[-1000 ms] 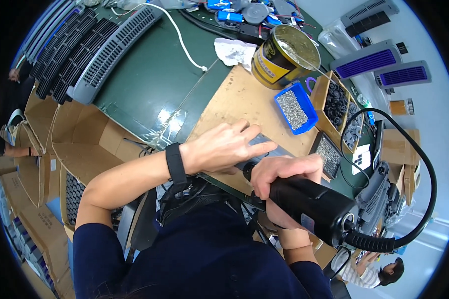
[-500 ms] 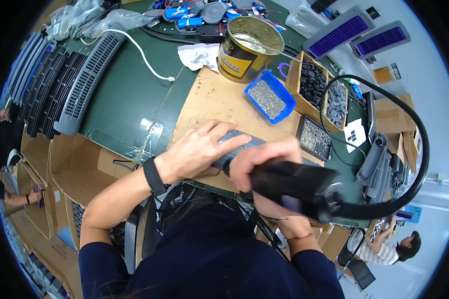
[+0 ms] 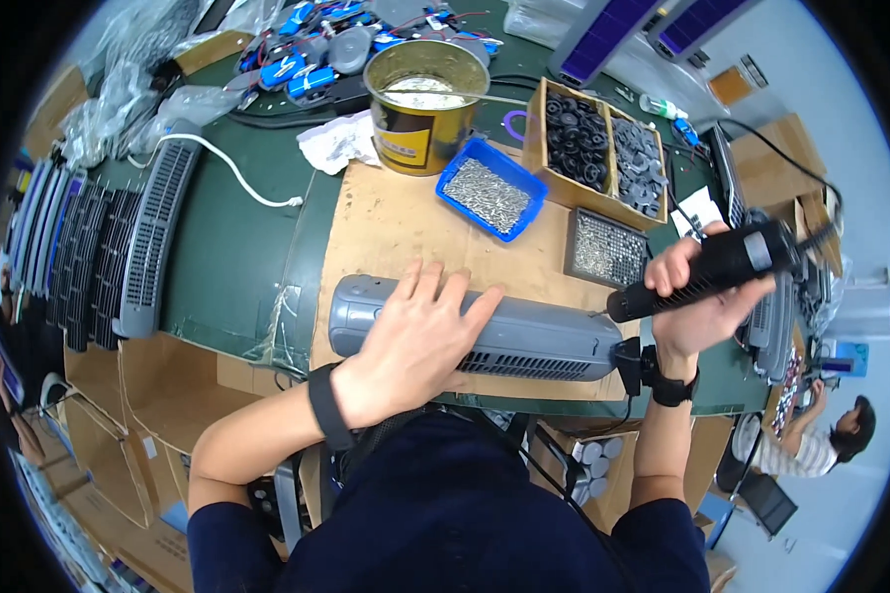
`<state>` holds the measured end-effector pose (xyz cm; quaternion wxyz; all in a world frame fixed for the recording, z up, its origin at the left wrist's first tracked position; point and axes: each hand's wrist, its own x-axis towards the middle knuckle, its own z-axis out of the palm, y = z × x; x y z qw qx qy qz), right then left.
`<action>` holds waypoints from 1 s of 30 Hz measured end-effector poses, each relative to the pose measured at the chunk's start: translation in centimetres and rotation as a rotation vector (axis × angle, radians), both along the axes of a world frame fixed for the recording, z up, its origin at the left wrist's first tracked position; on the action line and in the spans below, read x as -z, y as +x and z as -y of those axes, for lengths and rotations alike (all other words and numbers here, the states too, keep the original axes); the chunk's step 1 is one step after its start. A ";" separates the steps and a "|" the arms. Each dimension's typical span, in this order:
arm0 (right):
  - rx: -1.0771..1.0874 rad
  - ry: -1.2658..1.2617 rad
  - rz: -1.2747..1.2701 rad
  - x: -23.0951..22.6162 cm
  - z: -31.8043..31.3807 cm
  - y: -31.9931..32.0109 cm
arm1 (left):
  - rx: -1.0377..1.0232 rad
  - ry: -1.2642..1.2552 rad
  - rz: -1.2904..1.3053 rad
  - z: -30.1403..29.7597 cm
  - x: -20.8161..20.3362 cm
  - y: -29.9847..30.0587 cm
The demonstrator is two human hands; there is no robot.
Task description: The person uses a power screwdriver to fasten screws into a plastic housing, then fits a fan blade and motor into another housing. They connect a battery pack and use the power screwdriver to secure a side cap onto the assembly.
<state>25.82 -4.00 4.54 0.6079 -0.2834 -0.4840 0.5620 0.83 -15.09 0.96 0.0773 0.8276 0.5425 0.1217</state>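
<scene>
A long grey plastic housing (image 3: 534, 331) with a slatted vent lies across the cardboard sheet in front of me. My left hand (image 3: 420, 331) is spread over its left half, fingers apart, palm resting on the shell. In my right hand (image 3: 707, 296) is a black electric screwdriver (image 3: 722, 265), held slanted with its cable leaving the rear end. Its bit points left at the housing's right end; whether it touches is hard to tell. A black bracket (image 3: 631, 366) sticks out from that end of the housing, beside my right wrist.
Beyond the housing stand a blue tray of screws (image 3: 487, 193), a dark tray of small metal parts (image 3: 603, 247), a divided wooden box (image 3: 534, 148) of black and grey parts, and a metal can (image 3: 405, 138). Grey grilles (image 3: 158, 237) line the left. A co-worker (image 3: 811, 440) sits far right.
My right hand and the screwdriver have moved right, off the middle of the housing, which now shows more fully. My left hand now lies flatter on it. The whole view has shifted.
</scene>
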 end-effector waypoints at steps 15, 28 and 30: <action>-0.255 0.060 0.056 2.0 1.2 0.3 | 0.108 -0.311 -0.015 -3.1 -0.2 0.8; -0.247 0.027 0.045 1.4 1.2 -0.3 | 0.085 -0.337 0.014 -2.1 0.0 0.2; -0.233 0.104 0.106 -0.4 0.9 -0.8 | 0.111 -0.233 0.129 -2.0 0.2 -0.7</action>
